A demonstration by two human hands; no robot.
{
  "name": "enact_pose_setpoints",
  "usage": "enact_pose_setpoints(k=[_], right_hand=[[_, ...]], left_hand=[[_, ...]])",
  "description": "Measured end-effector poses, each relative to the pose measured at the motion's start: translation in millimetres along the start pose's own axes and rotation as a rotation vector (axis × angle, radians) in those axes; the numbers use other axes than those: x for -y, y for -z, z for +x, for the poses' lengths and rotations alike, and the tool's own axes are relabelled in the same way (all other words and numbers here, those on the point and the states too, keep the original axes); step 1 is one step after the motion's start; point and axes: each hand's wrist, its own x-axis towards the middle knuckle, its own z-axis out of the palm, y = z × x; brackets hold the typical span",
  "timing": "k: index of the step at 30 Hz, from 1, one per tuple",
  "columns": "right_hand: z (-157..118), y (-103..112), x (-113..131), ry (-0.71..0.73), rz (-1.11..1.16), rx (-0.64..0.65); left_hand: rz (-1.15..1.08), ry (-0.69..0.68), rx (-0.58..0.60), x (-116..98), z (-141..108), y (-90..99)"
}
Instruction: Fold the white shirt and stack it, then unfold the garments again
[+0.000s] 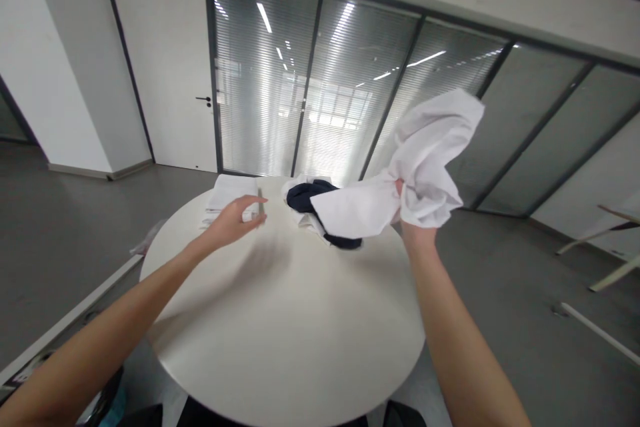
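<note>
My right hand (416,220) is raised above the round white table (280,333) and grips a crumpled white cloth (425,153), which hangs and bunches above the table's far right. My left hand (235,219) hovers over the table's far left with its fingers apart, holding nothing, close to a folded white cloth stack (231,192). Between the two hands lies a heap of dark navy and white garments (313,203) at the table's far edge, partly hidden behind the lifted cloth.
Glass partitions with blinds (320,87) and a white door (170,60) stand behind the table. Grey floor surrounds it. Another table's legs (600,240) show at the far right. A white strip (65,320) lies on the floor at the left.
</note>
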Motion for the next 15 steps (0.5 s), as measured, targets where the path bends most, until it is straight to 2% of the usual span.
enact_pose_setpoints(k=[2,3,5,6,9,10,11,13,15], right_hand=[[20.6,-6.6,1.1,0.238,-0.309,-0.021],[26.5,-13.5,-2.1,0.306,-0.458,-0.002],[30.7,-32.2,-17.0,0.307,-0.700,0.161],[29.6,-42.7,-27.8,0.259,-0.791,0.312],[18.9,-70.3,-64.2,0.018,-0.914,0.931],[14.1,-76.3,-74.6,-0.061,-0.916,1.087],[9.5,-80.3,-83.0,-0.116,-0.912,1.177],[1.7,-82.5,-93.1,-0.151,-0.899,1.196],[-3.9,-79.2,-95.5,-0.129,-0.878,1.095]], left_hand=[[0.169,0.003,-0.059,28.5,12.1,6.6],[0.247,0.008,-0.083,41.7,16.8,9.6],[0.377,0.029,-0.115,65.1,22.8,14.8],[0.427,0.044,-0.121,75.5,23.9,17.0],[0.526,0.102,-0.099,102.5,21.3,22.2],[0.545,0.119,-0.085,110.0,19.2,23.6],[0.555,0.134,-0.073,116.5,17.1,25.0],[0.543,0.156,-0.057,125.6,13.4,27.5],[0.498,0.167,-0.027,129.3,12.3,30.0]])
